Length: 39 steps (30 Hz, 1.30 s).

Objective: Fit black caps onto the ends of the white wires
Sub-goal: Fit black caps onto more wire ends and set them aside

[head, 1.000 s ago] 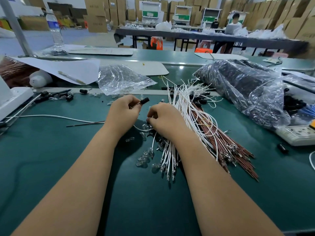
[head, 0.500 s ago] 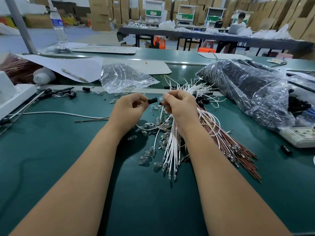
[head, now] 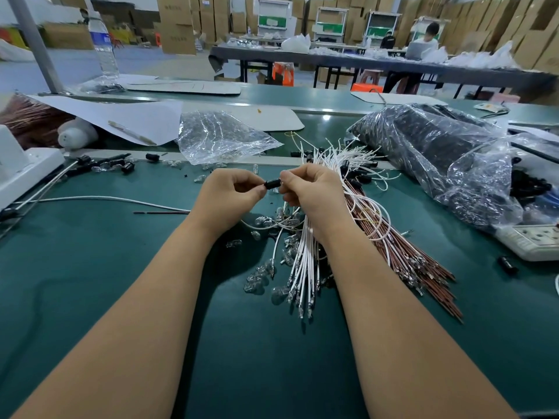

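Observation:
A small black cap (head: 272, 184) sits between my two hands above the green table (head: 90, 267). My left hand (head: 231, 193) pinches the cap's left end with thumb and fingers. My right hand (head: 311, 192) meets it from the right, fingers curled and pinching at the cap's other end; the wire end there is hidden by the fingers. A bundle of white wires (head: 305, 264) lies under my right wrist, fanning out behind the hand. Beside it lies a bundle of brown wires (head: 408, 258). Loose black caps (head: 127, 167) lie at the left.
Small clear bulbs (head: 260, 279) are scattered below my hands. A clear bag (head: 217, 137) lies behind, and a large bag of black parts (head: 438, 152) at the right. A white power strip (head: 532, 240) sits at the right edge, a white device (head: 24, 170) at the left.
My right hand rose from the wire bundle and came to the cap held by my left hand. Both hands now meet at the cap.

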Each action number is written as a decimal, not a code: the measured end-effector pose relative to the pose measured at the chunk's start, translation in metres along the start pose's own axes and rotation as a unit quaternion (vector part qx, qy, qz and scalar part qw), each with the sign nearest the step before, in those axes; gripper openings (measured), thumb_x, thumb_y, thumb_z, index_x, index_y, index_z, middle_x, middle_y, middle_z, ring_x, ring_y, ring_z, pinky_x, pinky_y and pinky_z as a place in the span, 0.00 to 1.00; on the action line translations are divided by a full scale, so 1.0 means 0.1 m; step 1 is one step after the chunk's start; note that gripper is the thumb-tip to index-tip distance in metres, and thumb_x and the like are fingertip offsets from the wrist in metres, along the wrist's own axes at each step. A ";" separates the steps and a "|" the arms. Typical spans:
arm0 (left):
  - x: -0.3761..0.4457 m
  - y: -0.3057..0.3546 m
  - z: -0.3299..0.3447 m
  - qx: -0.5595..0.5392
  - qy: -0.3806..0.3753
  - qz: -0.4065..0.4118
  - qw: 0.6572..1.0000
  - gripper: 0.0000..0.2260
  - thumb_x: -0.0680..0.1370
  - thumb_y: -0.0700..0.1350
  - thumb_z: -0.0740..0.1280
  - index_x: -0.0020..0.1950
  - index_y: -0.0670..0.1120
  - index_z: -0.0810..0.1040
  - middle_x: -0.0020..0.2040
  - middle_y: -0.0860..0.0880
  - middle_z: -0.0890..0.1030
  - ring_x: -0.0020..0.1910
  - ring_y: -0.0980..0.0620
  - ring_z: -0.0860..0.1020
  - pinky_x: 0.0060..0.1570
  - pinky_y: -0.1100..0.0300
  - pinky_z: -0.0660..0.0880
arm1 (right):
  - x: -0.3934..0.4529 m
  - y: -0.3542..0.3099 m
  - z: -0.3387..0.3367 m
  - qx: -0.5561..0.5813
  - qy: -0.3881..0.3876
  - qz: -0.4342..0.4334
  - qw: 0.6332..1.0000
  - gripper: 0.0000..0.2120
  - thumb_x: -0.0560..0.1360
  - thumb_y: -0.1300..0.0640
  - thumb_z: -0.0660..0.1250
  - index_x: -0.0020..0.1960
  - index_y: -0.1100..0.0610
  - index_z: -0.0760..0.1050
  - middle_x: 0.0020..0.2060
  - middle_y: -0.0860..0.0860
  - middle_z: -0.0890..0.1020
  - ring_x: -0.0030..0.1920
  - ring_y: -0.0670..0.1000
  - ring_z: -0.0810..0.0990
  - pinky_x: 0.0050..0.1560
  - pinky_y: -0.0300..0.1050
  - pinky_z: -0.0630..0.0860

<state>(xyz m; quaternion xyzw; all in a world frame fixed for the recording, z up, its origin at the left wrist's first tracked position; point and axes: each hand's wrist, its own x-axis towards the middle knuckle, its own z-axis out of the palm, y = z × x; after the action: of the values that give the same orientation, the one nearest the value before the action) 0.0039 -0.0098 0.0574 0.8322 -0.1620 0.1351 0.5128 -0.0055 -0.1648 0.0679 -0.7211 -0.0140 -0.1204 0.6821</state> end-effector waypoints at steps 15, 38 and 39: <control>0.00 -0.01 0.03 0.036 0.033 0.037 0.998 0.03 0.74 0.39 0.72 0.46 0.44 0.85 0.37 0.46 0.82 0.34 0.51 0.75 0.35 0.59 0.71 | 0.02 0.02 0.00 -0.026 -0.012 0.008 1.000 0.08 0.76 0.65 0.67 0.39 0.59 0.77 0.24 0.47 0.79 0.23 0.41 0.74 0.28 0.34 0.72; 0.02 0.01 0.03 -0.052 0.005 -0.024 0.998 0.03 0.75 0.39 0.72 0.41 0.43 0.84 0.38 0.34 0.81 0.33 0.49 0.69 0.37 0.59 0.65 | 0.01 0.04 -0.04 0.013 -0.062 -0.012 0.998 0.09 0.79 0.66 0.64 0.40 0.60 0.74 0.28 0.51 0.79 0.26 0.45 0.76 0.31 0.37 0.75; 0.01 0.01 0.03 -0.054 0.004 -0.026 0.998 0.03 0.75 0.39 0.72 0.41 0.43 0.84 0.38 0.33 0.81 0.33 0.49 0.69 0.37 0.58 0.65 | 0.00 0.04 -0.03 0.011 -0.062 -0.011 0.998 0.09 0.79 0.66 0.64 0.40 0.60 0.74 0.28 0.51 0.79 0.26 0.45 0.76 0.31 0.37 0.75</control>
<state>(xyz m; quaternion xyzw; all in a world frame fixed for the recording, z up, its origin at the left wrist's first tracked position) 0.0052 -0.0130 0.0571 0.8067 -0.1459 0.1161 0.5608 -0.0052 -0.1685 0.0642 -0.7199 -0.0656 -0.0823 0.6861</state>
